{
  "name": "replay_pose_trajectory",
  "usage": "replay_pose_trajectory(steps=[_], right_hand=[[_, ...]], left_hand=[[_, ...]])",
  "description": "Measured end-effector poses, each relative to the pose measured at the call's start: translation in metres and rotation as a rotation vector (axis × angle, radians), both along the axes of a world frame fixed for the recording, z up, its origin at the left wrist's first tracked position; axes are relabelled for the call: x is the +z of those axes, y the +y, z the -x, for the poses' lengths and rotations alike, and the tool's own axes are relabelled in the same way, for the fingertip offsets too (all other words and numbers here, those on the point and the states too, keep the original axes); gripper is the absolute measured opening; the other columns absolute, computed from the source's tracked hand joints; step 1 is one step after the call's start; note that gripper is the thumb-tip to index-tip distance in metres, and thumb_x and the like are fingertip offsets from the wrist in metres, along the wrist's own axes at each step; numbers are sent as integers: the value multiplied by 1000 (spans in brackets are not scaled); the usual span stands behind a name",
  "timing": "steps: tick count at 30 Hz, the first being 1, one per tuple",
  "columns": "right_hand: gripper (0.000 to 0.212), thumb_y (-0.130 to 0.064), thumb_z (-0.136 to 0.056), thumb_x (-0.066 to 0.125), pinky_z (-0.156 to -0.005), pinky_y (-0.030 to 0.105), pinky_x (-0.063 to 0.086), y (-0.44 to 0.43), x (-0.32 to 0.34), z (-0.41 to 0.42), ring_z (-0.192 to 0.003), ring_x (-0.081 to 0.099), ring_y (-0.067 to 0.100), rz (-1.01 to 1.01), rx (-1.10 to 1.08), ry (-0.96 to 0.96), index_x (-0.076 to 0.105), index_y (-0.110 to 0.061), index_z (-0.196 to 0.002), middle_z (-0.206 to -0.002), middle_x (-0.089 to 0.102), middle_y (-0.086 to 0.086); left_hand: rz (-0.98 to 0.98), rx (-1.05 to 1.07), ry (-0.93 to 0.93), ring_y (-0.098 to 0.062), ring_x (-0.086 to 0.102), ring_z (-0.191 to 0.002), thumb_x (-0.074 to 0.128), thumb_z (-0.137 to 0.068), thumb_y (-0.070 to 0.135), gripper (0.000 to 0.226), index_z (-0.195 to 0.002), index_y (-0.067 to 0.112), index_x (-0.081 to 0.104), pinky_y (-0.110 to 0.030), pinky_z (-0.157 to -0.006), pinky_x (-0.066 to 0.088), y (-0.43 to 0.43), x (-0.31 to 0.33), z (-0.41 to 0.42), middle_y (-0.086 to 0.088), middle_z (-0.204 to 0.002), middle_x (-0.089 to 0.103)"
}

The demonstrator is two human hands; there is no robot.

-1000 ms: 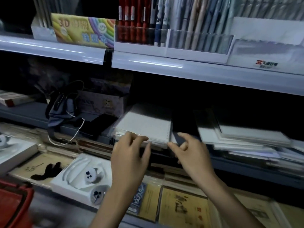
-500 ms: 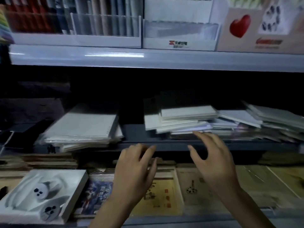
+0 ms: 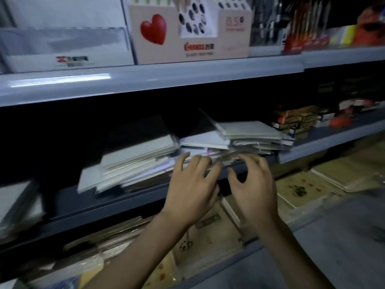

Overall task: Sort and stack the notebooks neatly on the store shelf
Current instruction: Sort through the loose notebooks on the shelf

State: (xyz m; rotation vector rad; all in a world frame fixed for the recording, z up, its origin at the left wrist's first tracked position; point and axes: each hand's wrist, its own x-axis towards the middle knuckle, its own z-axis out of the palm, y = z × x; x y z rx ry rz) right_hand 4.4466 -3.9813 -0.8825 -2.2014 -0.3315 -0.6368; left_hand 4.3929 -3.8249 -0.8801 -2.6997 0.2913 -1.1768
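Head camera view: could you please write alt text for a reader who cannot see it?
A person's left hand and right hand, both open, reach to the front edge of untidy notebook piles on a dim middle store shelf; blur hides whether they touch. A box with a red heart stands on the shelf above, and flat packaged goods lie below.

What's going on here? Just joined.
A person is at a store shelf, reaching both hands toward the notebooks on the middle shelf. The left hand and right hand hover with fingers spread at the front of the right pile. Neither visibly grips anything, though blur makes contact hard to judge. That pile and the left pile are both fanned out and uneven, so the tidying isn't done.
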Motion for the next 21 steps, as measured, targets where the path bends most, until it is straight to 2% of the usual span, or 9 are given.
replay_pose_trajectory(steps=[2,5,7,9,12,14,16,19,21], right_hand=[[43,-33,-94,68,-83,33,50,-11,0,-7,-113,60,26,-21,-34,62,62,-22,-135,-130,56,3],[39,-30,-93,67,-76,30,43,-22,-1,-13,-106,61,26,-65,-45,129,62,-24,-131,-123,56,3],[34,-29,-94,66,-76,29,41,-27,-1,-16,-106,61,24,-106,-36,170,64,-26,-128,-122,57,2],[34,-30,-95,66,-79,29,41,-30,-1,-16,-110,60,23,-122,-33,201,63,-26,-129,-125,57,1],[39,-31,-97,65,-83,29,42,-36,0,-16,-114,58,23,-131,-39,248,60,-26,-135,-131,55,1],[38,-31,-98,64,-81,29,42,-40,0,-16,-114,58,23,-141,-42,279,60,-26,-135,-131,55,1],[36,-30,-98,64,-81,29,43,-43,0,-18,-112,58,21,-179,-41,315,62,-26,-134,-130,56,1],[32,-28,-96,65,-79,29,46,-49,-2,-22,-106,61,16,-280,-13,368,65,-25,-128,-123,62,-1],[27,-28,-96,67,-76,27,47,-52,0,-24,-100,64,13,-409,32,425,69,-25,-123,-113,68,-4]], left_hand=[[-53,-27,-12,-33,58,-114,66,-91,26,46,-135,14,60,-53,-112,38,-14,7,-30,-10,-119,63],[-148,-58,-22,-37,56,-127,69,-93,22,59,-148,11,50,-50,-112,41,-35,14,-66,-16,-136,59],[-206,-5,-22,-38,49,-140,63,-98,25,65,-157,9,40,-51,-119,38,-45,18,-83,-20,-152,50],[-261,117,-3,-38,43,-147,53,-101,29,69,-162,5,31,-50,-123,34,-51,20,-97,-22,-159,43],[-286,219,42,-39,55,-131,33,-100,20,60,-156,-1,40,-50,-115,42,-59,22,-109,-22,-142,57],[-271,215,41,-38,60,-112,33,-95,17,59,-149,-2,49,-49,-102,47,-65,24,-110,-19,-123,62],[-280,195,-29,-34,59,-99,41,-91,17,55,-142,0,57,-45,-93,48,-68,28,-108,-14,-111,61],[-296,150,-72,-31,56,-92,67,-80,20,46,-124,8,67,-42,-83,44,-67,36,-104,-9,-104,58],[-265,114,-70,-31,54,-89,76,-72,18,43,-113,10,68,-41,-77,42,-66,40,-102,-8,-99,56]])
